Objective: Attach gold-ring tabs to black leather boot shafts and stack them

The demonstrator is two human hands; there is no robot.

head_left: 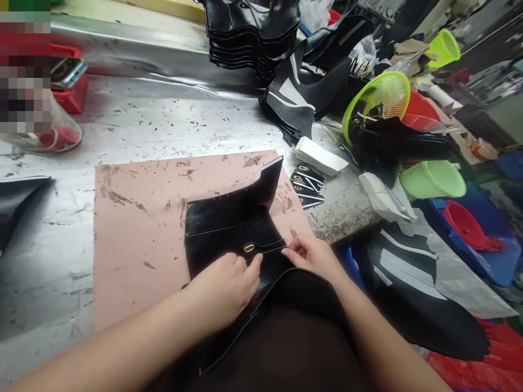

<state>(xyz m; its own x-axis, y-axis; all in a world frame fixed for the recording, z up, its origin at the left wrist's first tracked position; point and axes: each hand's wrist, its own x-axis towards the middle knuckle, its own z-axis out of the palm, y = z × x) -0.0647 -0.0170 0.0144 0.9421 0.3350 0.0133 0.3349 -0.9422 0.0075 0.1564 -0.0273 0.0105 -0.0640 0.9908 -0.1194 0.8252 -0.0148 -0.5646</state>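
A black leather piece (220, 218) with stitched seams lies partly on a pink board, one end bent upward. A small black strip with a gold-rimmed oval eyelet (249, 248) lies across its face. My left hand (229, 283) rests on the leather just below the eyelet, fingers curled together and a fingertip pressed along the strip's edge. At the strip's right end, my right hand (306, 253) pinches the leather between thumb and fingers. More black leather hangs toward my body below the hands. What lies under my left palm is hidden.
Several eyelet strips (307, 185) and a white stack (321, 156) lie right of the pink board (134, 228). Stacked black leather (253, 38) stands at the back. Green baskets (376, 103), a blue bin (498, 256) and cut pieces (408, 272) crowd the right. A red box (75, 90) stands far left.
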